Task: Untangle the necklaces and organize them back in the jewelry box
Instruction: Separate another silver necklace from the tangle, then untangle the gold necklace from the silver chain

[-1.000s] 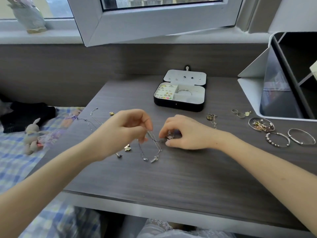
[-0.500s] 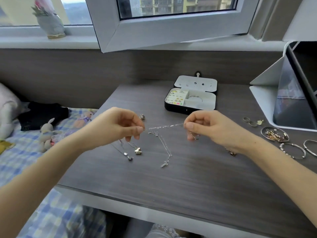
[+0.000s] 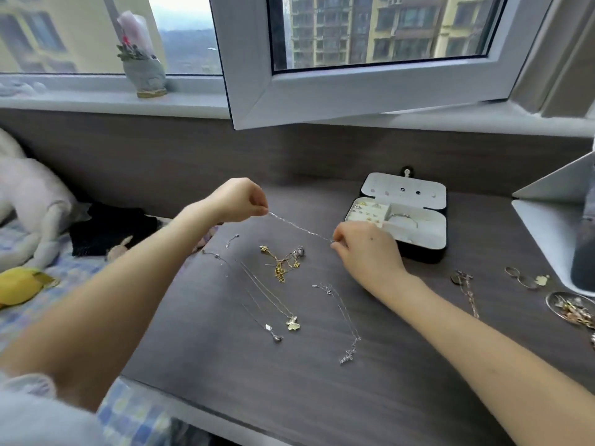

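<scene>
Silver chain (image 3: 299, 227) was stretched taut above the desk (image 3: 289, 397), just left of the open jewelry box (image 3: 421, 255). Left hand (image 3: 236, 201) pinched the higher end, fingers curled together. Right hand (image 3: 363, 249) pinched the lower end. A gold tangle (image 3: 281, 263) and a butterfly-pendant necklace (image 3: 293, 324) lay on the desk beneath.

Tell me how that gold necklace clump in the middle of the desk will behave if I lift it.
The gold necklace clump will probably hang limp, since its fine links lie bunched in loose loops. It likely weighs very little, being so thin. Lifting it may drag the silver bead pendant along; the two look tangled together.
</scene>
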Demonstrator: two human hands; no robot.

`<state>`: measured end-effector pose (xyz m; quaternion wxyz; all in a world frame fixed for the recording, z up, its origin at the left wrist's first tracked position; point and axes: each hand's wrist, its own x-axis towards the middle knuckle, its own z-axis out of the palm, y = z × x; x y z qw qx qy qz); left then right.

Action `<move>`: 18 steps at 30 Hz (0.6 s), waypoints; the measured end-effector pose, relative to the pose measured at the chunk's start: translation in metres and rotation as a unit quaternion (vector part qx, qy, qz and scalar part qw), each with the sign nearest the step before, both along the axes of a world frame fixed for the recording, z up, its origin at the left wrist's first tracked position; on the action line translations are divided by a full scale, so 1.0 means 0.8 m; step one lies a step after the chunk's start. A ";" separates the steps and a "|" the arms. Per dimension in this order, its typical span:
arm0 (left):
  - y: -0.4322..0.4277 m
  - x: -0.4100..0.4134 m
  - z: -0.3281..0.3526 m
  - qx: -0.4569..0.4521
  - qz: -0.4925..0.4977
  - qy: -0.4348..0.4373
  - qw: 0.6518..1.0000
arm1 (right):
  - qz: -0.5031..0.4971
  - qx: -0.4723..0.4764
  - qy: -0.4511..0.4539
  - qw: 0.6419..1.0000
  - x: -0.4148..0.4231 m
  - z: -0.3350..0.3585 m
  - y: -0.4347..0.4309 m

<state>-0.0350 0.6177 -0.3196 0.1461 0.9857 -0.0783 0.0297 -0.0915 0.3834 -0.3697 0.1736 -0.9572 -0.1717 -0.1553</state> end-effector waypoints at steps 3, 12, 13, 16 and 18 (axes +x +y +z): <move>-0.001 0.023 -0.022 0.012 0.005 0.012 1.000 | -0.009 -0.124 -0.015 0.992 0.012 -0.012 0.013; -0.024 0.002 -0.032 0.023 0.006 -0.062 0.998 | 0.006 -0.085 -0.108 0.990 -0.013 0.000 0.007; -0.033 -0.015 -0.029 0.007 -0.023 -0.056 0.998 | 0.018 -0.058 -0.073 0.995 -0.022 0.005 0.004; -0.059 -0.067 -0.029 -0.008 -0.119 0.033 0.992 | 0.043 0.014 0.115 0.992 -0.040 0.013 -0.004; -0.069 -0.087 -0.038 -0.007 -0.163 0.073 0.984 | 0.036 0.027 0.160 0.986 -0.045 0.013 -0.003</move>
